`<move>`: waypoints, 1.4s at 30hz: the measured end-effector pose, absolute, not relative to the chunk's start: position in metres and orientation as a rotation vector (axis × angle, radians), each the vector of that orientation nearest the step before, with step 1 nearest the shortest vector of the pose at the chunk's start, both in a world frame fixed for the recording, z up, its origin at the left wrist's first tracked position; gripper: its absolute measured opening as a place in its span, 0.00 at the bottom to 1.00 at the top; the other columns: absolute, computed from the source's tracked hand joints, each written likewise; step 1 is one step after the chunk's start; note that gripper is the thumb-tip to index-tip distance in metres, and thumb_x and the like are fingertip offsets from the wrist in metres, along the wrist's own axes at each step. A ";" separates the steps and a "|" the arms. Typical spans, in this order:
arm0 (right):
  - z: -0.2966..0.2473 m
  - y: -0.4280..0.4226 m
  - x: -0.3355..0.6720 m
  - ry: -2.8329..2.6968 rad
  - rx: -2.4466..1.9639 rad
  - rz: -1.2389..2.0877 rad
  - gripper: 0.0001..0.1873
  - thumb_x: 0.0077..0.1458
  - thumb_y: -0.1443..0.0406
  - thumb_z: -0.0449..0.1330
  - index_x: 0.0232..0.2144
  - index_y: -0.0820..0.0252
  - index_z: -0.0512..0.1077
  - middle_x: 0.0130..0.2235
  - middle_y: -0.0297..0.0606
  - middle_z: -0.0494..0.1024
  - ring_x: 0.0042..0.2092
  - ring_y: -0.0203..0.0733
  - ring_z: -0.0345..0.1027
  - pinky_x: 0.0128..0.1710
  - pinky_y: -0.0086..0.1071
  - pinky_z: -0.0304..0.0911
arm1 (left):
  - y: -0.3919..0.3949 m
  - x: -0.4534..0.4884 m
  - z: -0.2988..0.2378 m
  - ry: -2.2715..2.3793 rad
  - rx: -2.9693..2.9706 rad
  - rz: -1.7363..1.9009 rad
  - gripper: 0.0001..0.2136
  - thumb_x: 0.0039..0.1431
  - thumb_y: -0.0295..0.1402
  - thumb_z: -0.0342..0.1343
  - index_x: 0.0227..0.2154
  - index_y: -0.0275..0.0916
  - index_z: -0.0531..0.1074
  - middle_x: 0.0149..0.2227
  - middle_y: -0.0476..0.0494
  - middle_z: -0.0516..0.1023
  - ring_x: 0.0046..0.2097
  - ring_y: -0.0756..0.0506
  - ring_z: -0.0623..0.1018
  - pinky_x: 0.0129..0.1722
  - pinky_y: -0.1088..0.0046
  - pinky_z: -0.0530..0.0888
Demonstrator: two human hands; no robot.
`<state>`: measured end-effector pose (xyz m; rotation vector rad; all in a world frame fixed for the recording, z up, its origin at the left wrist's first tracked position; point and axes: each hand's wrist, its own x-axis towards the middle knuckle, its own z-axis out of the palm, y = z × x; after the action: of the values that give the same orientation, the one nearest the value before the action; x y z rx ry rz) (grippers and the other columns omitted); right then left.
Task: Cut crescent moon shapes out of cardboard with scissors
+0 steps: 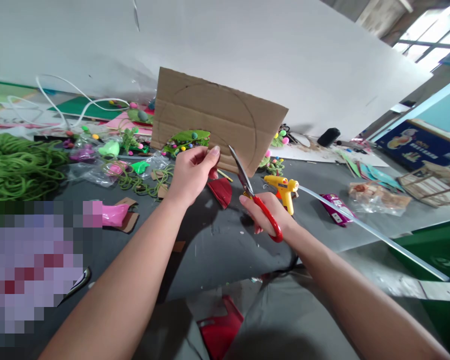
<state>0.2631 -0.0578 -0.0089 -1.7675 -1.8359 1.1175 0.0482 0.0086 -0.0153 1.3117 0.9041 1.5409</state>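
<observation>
A person's two bare hands work apart above a dark table (213, 265). The right hand (264, 212) is wrapped around the red handles of scissors (243, 176), blades pointing away. A little farther and left, the left hand (193, 172) pinches the lower edge of cardboard (213, 107), which is upright, marked with a curved line. The blade tips overlap its lower part; whether they touch is unclear. Right of the scissors lies a yellow glue gun (287, 194); at far left, green yarn (18, 167). Farthest stands a white panel (247, 40).
</observation>
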 end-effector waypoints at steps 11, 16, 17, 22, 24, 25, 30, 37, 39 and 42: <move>-0.007 -0.051 0.267 -1.939 -1.721 1.110 0.34 0.69 0.42 0.53 0.18 0.55 0.56 0.16 0.32 0.65 0.20 0.43 0.74 0.24 0.33 0.66 | 0.006 0.050 -0.014 0.903 1.354 1.473 0.20 0.63 0.44 0.65 0.20 0.40 0.70 0.20 0.50 0.70 0.24 0.51 0.70 0.26 0.73 0.65; -0.005 -0.053 0.264 -1.911 -1.766 1.067 0.34 0.68 0.42 0.53 0.18 0.54 0.56 0.15 0.33 0.66 0.18 0.43 0.73 0.22 0.33 0.65 | 0.006 0.051 -0.013 0.880 1.325 1.483 0.19 0.62 0.44 0.66 0.20 0.40 0.71 0.20 0.50 0.70 0.24 0.51 0.70 0.25 0.73 0.65; -0.005 -0.053 0.264 -1.905 -1.769 1.062 0.34 0.68 0.42 0.53 0.18 0.54 0.56 0.15 0.33 0.66 0.18 0.43 0.72 0.21 0.33 0.64 | 0.005 0.051 -0.013 0.867 1.318 1.485 0.19 0.62 0.44 0.66 0.20 0.40 0.71 0.20 0.50 0.70 0.24 0.51 0.70 0.25 0.73 0.65; -0.005 -0.054 0.266 -1.927 -1.725 1.002 0.34 0.67 0.40 0.55 0.18 0.54 0.57 0.16 0.32 0.66 0.18 0.40 0.70 0.21 0.32 0.62 | 0.005 0.050 -0.014 0.852 1.316 1.496 0.19 0.63 0.44 0.66 0.21 0.40 0.72 0.20 0.49 0.70 0.23 0.51 0.70 0.24 0.72 0.65; -0.004 -0.054 0.267 -1.920 -1.708 1.035 0.34 0.66 0.39 0.56 0.19 0.54 0.58 0.16 0.31 0.65 0.19 0.40 0.71 0.22 0.32 0.62 | 0.004 0.050 -0.014 0.847 1.324 1.489 0.19 0.63 0.44 0.66 0.21 0.40 0.72 0.20 0.49 0.70 0.23 0.50 0.70 0.24 0.72 0.65; -0.003 -0.054 0.268 -1.917 -1.705 1.063 0.33 0.65 0.39 0.57 0.19 0.54 0.59 0.17 0.31 0.65 0.20 0.41 0.71 0.22 0.32 0.63 | 0.004 0.050 -0.013 0.848 1.332 1.480 0.19 0.63 0.44 0.66 0.21 0.40 0.72 0.20 0.49 0.70 0.23 0.50 0.70 0.24 0.72 0.65; -0.002 -0.052 0.270 -1.905 -1.747 1.084 0.33 0.65 0.40 0.57 0.19 0.55 0.59 0.18 0.32 0.67 0.21 0.41 0.72 0.24 0.33 0.64 | 0.001 0.051 -0.011 0.876 1.393 1.436 0.20 0.64 0.44 0.65 0.20 0.40 0.72 0.19 0.48 0.71 0.23 0.51 0.69 0.25 0.73 0.65; -0.003 -0.052 0.267 -1.873 -1.751 1.110 0.35 0.68 0.40 0.54 0.16 0.53 0.56 0.15 0.33 0.65 0.18 0.42 0.70 0.22 0.35 0.64 | 0.002 0.054 -0.011 0.866 1.351 1.493 0.20 0.62 0.49 0.66 0.23 0.40 0.71 0.22 0.50 0.70 0.25 0.50 0.72 0.28 0.73 0.69; -0.003 -0.053 0.266 -1.864 -1.732 1.151 0.36 0.68 0.40 0.53 0.16 0.53 0.56 0.14 0.34 0.65 0.18 0.43 0.71 0.23 0.35 0.65 | 0.002 0.056 -0.010 0.862 1.340 1.544 0.20 0.60 0.50 0.67 0.25 0.40 0.73 0.23 0.50 0.70 0.26 0.50 0.71 0.28 0.73 0.69; -0.003 -0.056 0.264 -1.870 -1.717 1.235 0.37 0.68 0.40 0.52 0.15 0.53 0.57 0.14 0.35 0.66 0.18 0.43 0.71 0.23 0.36 0.66 | 0.002 0.056 -0.007 0.902 1.341 1.611 0.20 0.60 0.51 0.67 0.25 0.40 0.73 0.24 0.50 0.69 0.27 0.50 0.68 0.27 0.73 0.67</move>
<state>0.2637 -0.0555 -0.0033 -1.7171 -1.8703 1.2354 0.0557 0.0023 -0.0067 1.3408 0.9018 1.6113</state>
